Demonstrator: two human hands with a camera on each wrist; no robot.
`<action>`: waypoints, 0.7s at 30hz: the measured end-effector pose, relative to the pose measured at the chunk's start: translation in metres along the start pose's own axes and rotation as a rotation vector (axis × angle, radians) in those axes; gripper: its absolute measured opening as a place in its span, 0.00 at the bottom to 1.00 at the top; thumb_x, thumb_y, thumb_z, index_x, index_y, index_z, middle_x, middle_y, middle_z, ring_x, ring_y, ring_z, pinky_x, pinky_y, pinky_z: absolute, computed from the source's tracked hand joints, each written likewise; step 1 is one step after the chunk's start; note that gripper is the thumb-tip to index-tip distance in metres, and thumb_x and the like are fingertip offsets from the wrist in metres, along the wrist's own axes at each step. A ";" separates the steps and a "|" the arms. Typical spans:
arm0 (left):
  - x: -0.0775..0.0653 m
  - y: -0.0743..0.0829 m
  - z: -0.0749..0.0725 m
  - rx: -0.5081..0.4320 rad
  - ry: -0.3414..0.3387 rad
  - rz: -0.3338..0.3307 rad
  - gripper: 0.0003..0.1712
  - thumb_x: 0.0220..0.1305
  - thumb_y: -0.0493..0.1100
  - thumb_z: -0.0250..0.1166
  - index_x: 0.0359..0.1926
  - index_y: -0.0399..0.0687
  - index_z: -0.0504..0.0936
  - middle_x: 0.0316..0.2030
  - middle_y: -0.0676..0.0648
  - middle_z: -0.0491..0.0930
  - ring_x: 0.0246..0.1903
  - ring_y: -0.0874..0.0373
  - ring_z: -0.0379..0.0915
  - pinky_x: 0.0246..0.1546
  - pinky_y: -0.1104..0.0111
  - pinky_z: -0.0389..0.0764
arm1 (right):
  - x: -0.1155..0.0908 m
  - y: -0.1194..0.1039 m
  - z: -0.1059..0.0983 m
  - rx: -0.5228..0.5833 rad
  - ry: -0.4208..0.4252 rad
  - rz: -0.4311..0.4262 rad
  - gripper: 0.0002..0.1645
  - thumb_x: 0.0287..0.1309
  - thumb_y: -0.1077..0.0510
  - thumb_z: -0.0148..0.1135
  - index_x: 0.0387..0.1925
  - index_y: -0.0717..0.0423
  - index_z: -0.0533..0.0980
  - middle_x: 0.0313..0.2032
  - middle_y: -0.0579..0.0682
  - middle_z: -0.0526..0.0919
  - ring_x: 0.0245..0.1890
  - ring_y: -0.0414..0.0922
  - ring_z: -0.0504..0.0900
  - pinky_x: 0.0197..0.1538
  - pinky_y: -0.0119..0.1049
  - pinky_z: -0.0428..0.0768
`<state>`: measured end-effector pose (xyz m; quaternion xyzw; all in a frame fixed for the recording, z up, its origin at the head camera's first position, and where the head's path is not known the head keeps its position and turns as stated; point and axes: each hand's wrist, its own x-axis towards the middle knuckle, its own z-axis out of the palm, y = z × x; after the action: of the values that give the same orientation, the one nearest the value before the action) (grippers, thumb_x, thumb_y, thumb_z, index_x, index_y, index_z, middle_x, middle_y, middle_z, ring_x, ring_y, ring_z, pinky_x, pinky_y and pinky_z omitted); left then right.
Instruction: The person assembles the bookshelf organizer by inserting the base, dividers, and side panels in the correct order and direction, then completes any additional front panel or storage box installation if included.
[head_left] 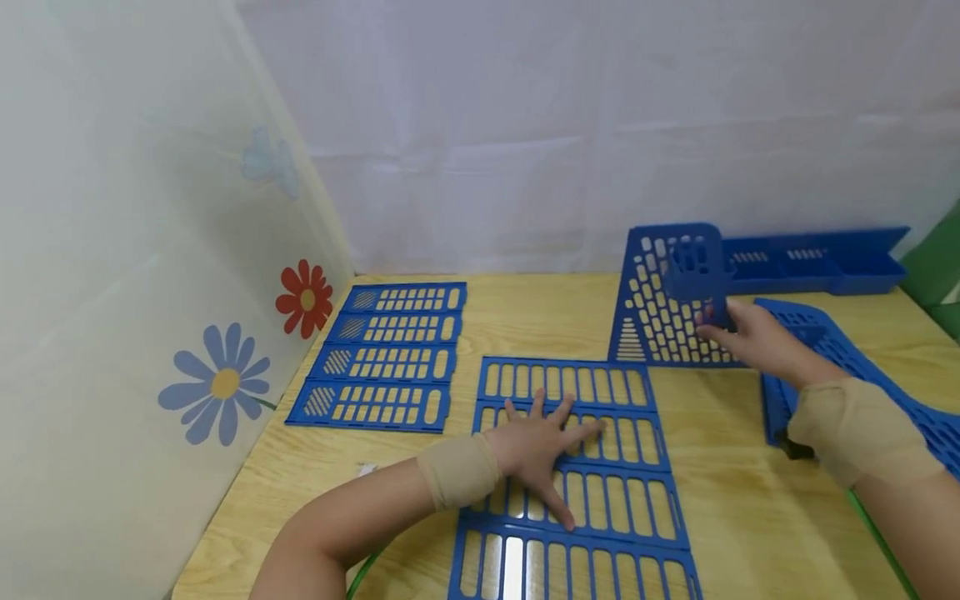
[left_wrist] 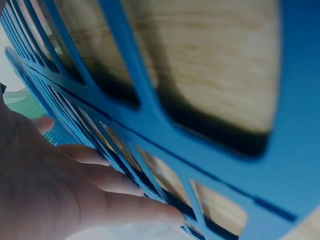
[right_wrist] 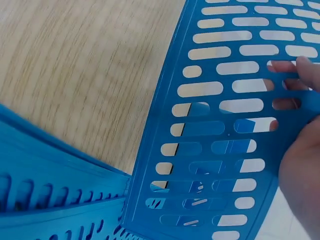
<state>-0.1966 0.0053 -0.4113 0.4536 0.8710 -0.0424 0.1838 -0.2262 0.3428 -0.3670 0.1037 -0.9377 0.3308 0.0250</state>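
Observation:
My left hand (head_left: 536, 450) lies with spread fingers on a blue slatted panel (head_left: 573, 533) of several joined sections, flat on the table. In the left wrist view the fingers (left_wrist: 135, 207) of that hand stretch along the slats. Farther right, my right hand (head_left: 761, 337) grips the edge of a blue perforated side panel (head_left: 624, 325) with a small pocket (head_left: 693, 271) on it. This panel stands upright, just behind the slatted one. In the right wrist view, fingertips show through the holes of the perforated panel (right_wrist: 227, 105), with the thumb on the near side.
A second blue panel (head_left: 396, 382) of several strips lies flat at the left. Behind the right hand stands a long blue compartment tray (head_left: 862, 279). Another blue perforated side piece (head_left: 862, 358) lies beneath the right forearm. A flowered wall (head_left: 187, 250) borders the wooden table (head_left: 540, 312).

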 end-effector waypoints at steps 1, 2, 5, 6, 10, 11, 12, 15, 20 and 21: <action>-0.001 0.000 0.000 -0.006 -0.003 0.001 0.73 0.28 0.82 0.65 0.72 0.80 0.31 0.74 0.42 0.29 0.68 0.29 0.30 0.52 0.27 0.49 | 0.000 0.000 0.001 0.008 0.004 -0.010 0.08 0.68 0.60 0.53 0.39 0.63 0.69 0.42 0.62 0.78 0.32 0.45 0.77 0.25 0.37 0.72; -0.001 -0.001 -0.001 -0.011 -0.008 0.000 0.73 0.28 0.82 0.65 0.72 0.81 0.31 0.74 0.42 0.29 0.68 0.29 0.29 0.52 0.27 0.48 | 0.001 -0.001 0.002 0.011 0.008 -0.032 0.07 0.67 0.61 0.54 0.39 0.64 0.71 0.41 0.61 0.78 0.33 0.44 0.78 0.27 0.36 0.74; -0.002 -0.002 -0.001 -0.027 -0.017 0.002 0.71 0.28 0.81 0.66 0.71 0.83 0.34 0.73 0.42 0.28 0.67 0.28 0.28 0.52 0.27 0.47 | 0.001 -0.005 0.010 -0.015 0.030 -0.137 0.04 0.62 0.65 0.58 0.37 0.64 0.75 0.38 0.59 0.81 0.35 0.44 0.81 0.29 0.36 0.78; -0.002 -0.002 -0.002 -0.029 -0.016 0.006 0.70 0.29 0.81 0.66 0.71 0.83 0.35 0.73 0.42 0.28 0.67 0.28 0.28 0.52 0.27 0.47 | 0.000 -0.006 0.013 -0.025 0.045 -0.166 0.03 0.61 0.67 0.60 0.36 0.64 0.76 0.37 0.58 0.82 0.35 0.44 0.81 0.28 0.36 0.79; 0.000 -0.004 -0.002 -0.031 -0.014 0.032 0.69 0.29 0.81 0.66 0.71 0.84 0.37 0.73 0.40 0.29 0.67 0.27 0.28 0.52 0.27 0.46 | -0.002 -0.010 0.022 -0.059 0.104 -0.203 0.02 0.59 0.68 0.61 0.35 0.63 0.76 0.35 0.57 0.83 0.34 0.40 0.82 0.25 0.36 0.77; 0.001 -0.004 -0.002 -0.028 -0.014 0.040 0.68 0.29 0.81 0.66 0.71 0.85 0.38 0.73 0.40 0.29 0.67 0.27 0.28 0.52 0.27 0.45 | -0.001 -0.012 0.024 -0.047 0.107 -0.192 0.03 0.60 0.67 0.61 0.36 0.63 0.76 0.35 0.57 0.83 0.34 0.41 0.82 0.26 0.37 0.78; 0.002 -0.005 -0.002 -0.028 -0.015 0.046 0.68 0.29 0.81 0.67 0.71 0.86 0.38 0.73 0.40 0.29 0.67 0.27 0.28 0.53 0.27 0.45 | 0.002 -0.015 0.026 -0.030 0.102 -0.184 0.03 0.60 0.67 0.60 0.37 0.63 0.76 0.36 0.58 0.83 0.35 0.42 0.82 0.28 0.39 0.79; 0.004 -0.005 -0.003 -0.023 -0.017 0.057 0.67 0.29 0.81 0.67 0.70 0.87 0.40 0.73 0.41 0.29 0.67 0.28 0.28 0.53 0.28 0.44 | 0.014 -0.030 0.036 0.007 0.044 -0.149 0.06 0.64 0.63 0.58 0.40 0.63 0.76 0.40 0.61 0.82 0.40 0.52 0.82 0.38 0.48 0.80; 0.007 -0.005 -0.004 -0.019 -0.022 0.074 0.66 0.28 0.81 0.67 0.70 0.88 0.43 0.74 0.41 0.31 0.67 0.27 0.29 0.53 0.27 0.47 | 0.041 -0.063 0.065 0.028 -0.007 -0.117 0.07 0.65 0.63 0.56 0.41 0.64 0.75 0.42 0.62 0.82 0.43 0.57 0.81 0.42 0.52 0.79; 0.007 -0.005 -0.005 -0.019 -0.024 0.077 0.66 0.28 0.81 0.67 0.70 0.88 0.43 0.74 0.41 0.32 0.67 0.27 0.29 0.52 0.27 0.47 | 0.045 -0.069 0.072 0.031 -0.001 -0.117 0.06 0.65 0.63 0.56 0.41 0.64 0.74 0.41 0.61 0.82 0.43 0.57 0.81 0.42 0.52 0.79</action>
<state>-0.2058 0.0092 -0.4101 0.4845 0.8510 -0.0324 0.2001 -0.2545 0.2375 -0.3751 0.1589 -0.9248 0.3432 0.0424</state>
